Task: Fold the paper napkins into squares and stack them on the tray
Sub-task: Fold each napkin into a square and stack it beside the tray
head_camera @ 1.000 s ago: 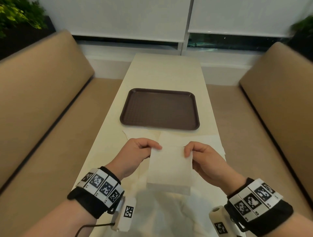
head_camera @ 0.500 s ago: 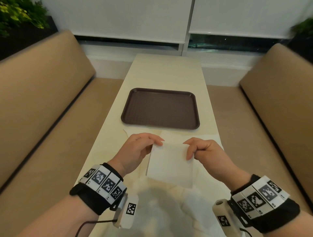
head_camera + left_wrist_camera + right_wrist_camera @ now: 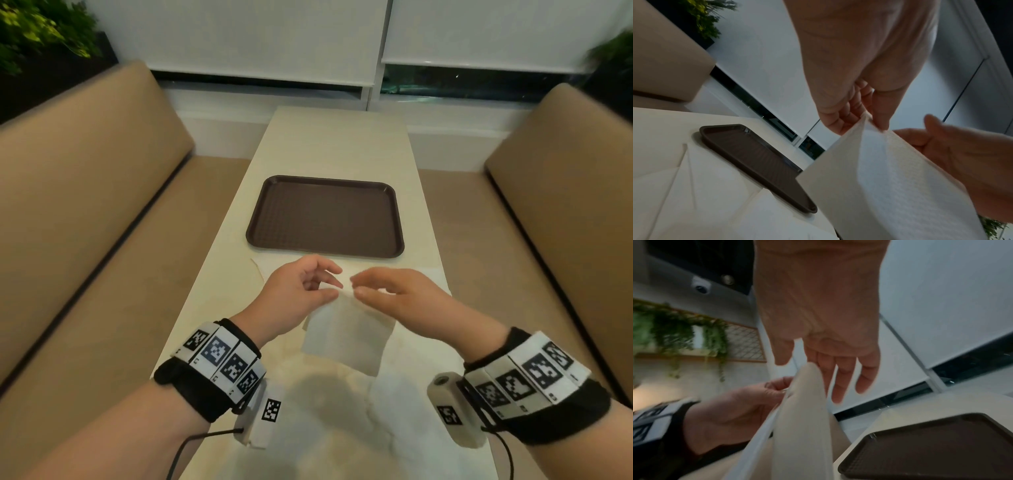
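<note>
A folded white napkin [image 3: 349,335] hangs in the air above the near part of the table, tilted, held by its top corner. My left hand [image 3: 334,291] pinches that corner between thumb and fingers, plain in the left wrist view [image 3: 869,123]. My right hand [image 3: 359,287] is right beside it. Its fingers are straight and touch the napkin [image 3: 801,418] from behind, with the thumb [image 3: 783,356] standing apart. The brown tray [image 3: 325,219] lies bare on the table just beyond both hands.
More unfolded white napkins [image 3: 404,404] lie flat on the cream table [image 3: 339,144] under and before my hands. Tan padded benches [image 3: 85,212] flank the narrow table on both sides. A window sill and blinds close the far end.
My hands have come together from the napkin's two top corners to a single corner. The right hand has let go of its pinch, and the napkin now hangs tilted from the left hand.
</note>
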The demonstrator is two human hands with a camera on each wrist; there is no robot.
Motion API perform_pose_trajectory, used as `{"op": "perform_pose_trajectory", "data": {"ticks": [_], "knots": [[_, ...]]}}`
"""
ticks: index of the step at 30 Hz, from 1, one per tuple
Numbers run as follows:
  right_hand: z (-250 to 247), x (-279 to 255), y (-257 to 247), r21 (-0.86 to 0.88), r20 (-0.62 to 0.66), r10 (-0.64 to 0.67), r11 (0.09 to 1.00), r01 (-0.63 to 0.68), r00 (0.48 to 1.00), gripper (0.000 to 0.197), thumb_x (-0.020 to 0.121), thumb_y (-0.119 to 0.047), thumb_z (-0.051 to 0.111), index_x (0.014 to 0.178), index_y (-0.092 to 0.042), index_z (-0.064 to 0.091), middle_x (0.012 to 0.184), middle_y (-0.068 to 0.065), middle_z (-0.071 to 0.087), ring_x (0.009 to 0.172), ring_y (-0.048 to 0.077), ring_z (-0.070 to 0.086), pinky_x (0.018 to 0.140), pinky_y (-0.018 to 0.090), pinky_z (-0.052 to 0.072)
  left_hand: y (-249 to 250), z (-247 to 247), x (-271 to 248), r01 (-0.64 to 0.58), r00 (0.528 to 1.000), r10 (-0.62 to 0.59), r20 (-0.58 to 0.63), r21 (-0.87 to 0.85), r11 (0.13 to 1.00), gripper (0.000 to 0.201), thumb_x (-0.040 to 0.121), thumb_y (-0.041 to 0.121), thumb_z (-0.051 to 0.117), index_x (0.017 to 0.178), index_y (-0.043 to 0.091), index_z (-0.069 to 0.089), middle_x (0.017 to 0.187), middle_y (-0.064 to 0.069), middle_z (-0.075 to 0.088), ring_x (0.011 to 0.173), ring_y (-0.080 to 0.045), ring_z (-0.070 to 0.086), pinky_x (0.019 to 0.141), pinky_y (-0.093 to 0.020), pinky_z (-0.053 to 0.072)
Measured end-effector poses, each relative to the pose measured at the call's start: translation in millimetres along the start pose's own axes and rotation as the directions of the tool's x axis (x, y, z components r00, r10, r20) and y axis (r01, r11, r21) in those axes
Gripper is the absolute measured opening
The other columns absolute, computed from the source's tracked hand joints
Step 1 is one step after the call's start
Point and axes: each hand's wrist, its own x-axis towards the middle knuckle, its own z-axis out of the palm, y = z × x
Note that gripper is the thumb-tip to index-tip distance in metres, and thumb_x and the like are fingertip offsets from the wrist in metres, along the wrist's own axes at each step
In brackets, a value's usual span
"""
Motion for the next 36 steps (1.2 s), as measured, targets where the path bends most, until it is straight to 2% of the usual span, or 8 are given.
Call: {"op": "perform_pose_trajectory", "data": {"ticks": [3, 6, 14, 20, 26, 31, 34, 36], "knots": [[11, 8, -12, -0.263, 0.078, 0.011, 0.965, 0.01, 0.997, 0.029, 0.097, -0.041, 0.048, 0.082, -0.02, 0.063, 0.079, -0.005, 0.06, 0.072, 0.007, 0.05, 0.063, 0.019, 0.035, 1, 6, 1, -0.007, 1.0, 0.007, 0.021, 0.01, 1.0, 0.027, 0.084, 0.003, 0.068, 0.094, 0.027, 0.064, 0.083, 0.009, 0.071, 0.074, -0.005, 0.058, 0.081, -0.025, 0.051], [16, 11, -13, -0.261, 0.058, 0.068, 0.964, -0.051, 0.996, 0.046, 0.098, -0.036, 0.047, 0.058, -0.019, 0.037, 0.058, -0.004, 0.039, 0.055, 0.008, 0.034, 0.051, 0.023, 0.024, 0, 9, 3, -0.009, 1.0, 0.009, -0.006, 0.021, 1.0, 0.02, 0.085, 0.007, 0.068, 0.093, 0.025, 0.067, 0.084, 0.008, 0.069, 0.073, -0.002, 0.06, 0.079, -0.025, 0.051], [15, 10, -16, -0.141, 0.032, 0.128, 0.982, -0.122, 0.991, 0.044, 0.097, -0.033, 0.05, 0.058, -0.015, 0.043, 0.057, -0.003, 0.038, 0.051, 0.009, 0.033, 0.048, 0.02, 0.025, -7, 14, 7, 0.08, 0.995, -0.081, -0.053, -0.036, 0.996, 0.012, 0.085, 0.012, 0.069, 0.074, 0.018, 0.07, 0.062, 0.007, 0.065, 0.062, -0.01, 0.059, 0.066, -0.03, 0.049], [5, 9, -15, -0.035, 0.103, 0.225, 0.974, -0.223, 0.969, 0.03, 0.094, -0.026, 0.054, 0.079, -0.005, 0.068, 0.076, 0.002, 0.056, 0.069, 0.014, 0.046, 0.065, 0.029, 0.038, -6, 13, 11, 0.095, 0.994, -0.101, -0.05, -0.112, 0.989, 0.014, 0.083, 0.007, 0.07, 0.079, 0.019, 0.066, 0.059, 0.008, 0.061, 0.057, -0.01, 0.056, 0.06, -0.025, 0.045], [0, 12, -9, 0.048, 0.098, 0.256, 0.964, -0.261, 0.962, 0.012, 0.087, -0.023, 0.065, 0.08, -0.017, 0.073, 0.075, -0.005, 0.064, 0.069, 0.01, 0.055, 0.064, 0.022, 0.045, -7, 12, 12, 0.106, 0.994, -0.104, 0.021, -0.153, 0.983, 0.021, 0.085, 0.01, 0.07, 0.099, 0.025, 0.063, 0.073, -0.001, 0.066, 0.071, -0.016, 0.063, 0.073, -0.035, 0.051], [-4, 13, 14, 0.379, -0.059, 0.317, 0.885, -0.272, 0.947, 0.019, 0.088, -0.017, 0.063, 0.071, -0.011, 0.069, 0.072, 0.0, 0.062, 0.072, 0.018, 0.053, 0.069, 0.032, 0.04, -21, 8, 6, 0.365, 0.93, -0.316, 0.186, -0.374, 0.853, 0.037, 0.085, 0.041, 0.057, 0.113, 0.017, 0.057, 0.1, -0.005, 0.066, 0.085, -0.016, 0.064, 0.067, -0.026, 0.052], [3, 10, 28, 0.574, -0.133, 0.384, 0.781, -0.244, 0.914, 0.018, 0.092, -0.014, 0.06, 0.079, -0.005, 0.069, 0.079, 0.006, 0.063, 0.077, 0.02, 0.054, 0.073, 0.032, 0.041, -28, 9, -1, 0.38, 0.924, -0.322, 0.206, -0.593, 0.71, 0.04, 0.083, 0.03, 0.06, 0.114, 0.006, 0.056, 0.103, -0.009, 0.07, 0.085, -0.022, 0.069, 0.072, -0.032, 0.056], [13, 5, 34, 0.648, -0.134, 0.396, 0.728, -0.222, 0.908, 0.018, 0.093, -0.013, 0.059, 0.081, -0.001, 0.066, 0.08, 0.01, 0.06, 0.079, 0.023, 0.052, 0.074, 0.035, 0.04, -27, 16, -2, 0.342, 0.938, -0.303, 0.166, -0.582, 0.738, 0.029, 0.091, 0.02, 0.058, 0.116, 0.006, 0.058, 0.109, -0.009, 0.07, 0.092, -0.023, 0.069, 0.073, -0.031, 0.056]]}}
